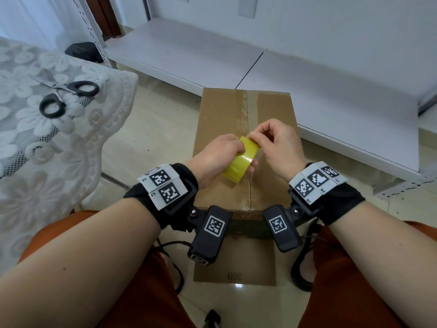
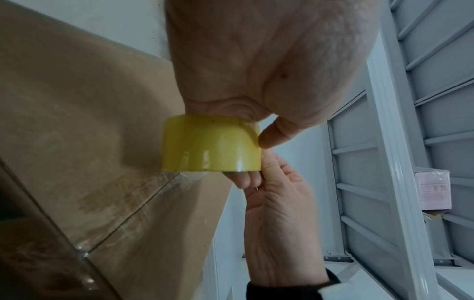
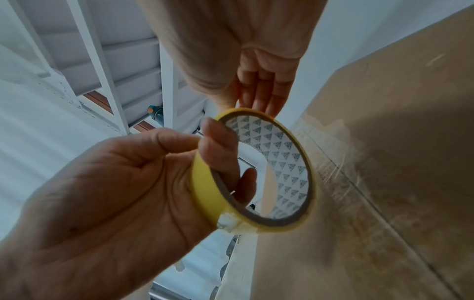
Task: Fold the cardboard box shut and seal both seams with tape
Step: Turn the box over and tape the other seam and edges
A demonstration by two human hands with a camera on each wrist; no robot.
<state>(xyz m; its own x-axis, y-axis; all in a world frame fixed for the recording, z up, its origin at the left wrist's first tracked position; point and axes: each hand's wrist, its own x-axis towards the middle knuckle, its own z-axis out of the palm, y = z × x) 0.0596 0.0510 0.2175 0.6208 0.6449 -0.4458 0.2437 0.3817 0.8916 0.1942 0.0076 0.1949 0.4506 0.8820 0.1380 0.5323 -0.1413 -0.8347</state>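
Both hands work above the cardboard box (image 1: pixel 222 129), which stands closed on the floor between the person's knees, its centre seam (image 1: pixel 248 147) running away from the person and showing glossy tape film along it. The left hand (image 1: pixel 218 157) grips the yellow tape roll (image 1: pixel 241 159), fingers hooked through its core, over the near half of the lid. The right hand (image 1: pixel 275 144) pinches at the roll's upper rim, apparently picking for the free end; whether a tab is lifted cannot be told. Recommendation: hold the roll steady, raise the end cleanly, then anchor it past the lid's edge and run it straight along the seam.

One white shelf unit (image 1: pixel 307 74) lies beyond the box's far edge. A lace-covered surface (image 1: pixel 71 138) sits left of the box, with black-handled scissors (image 1: pixel 63 95) on it, well apart from the roll; reaching them for the cut means freeing one hand.
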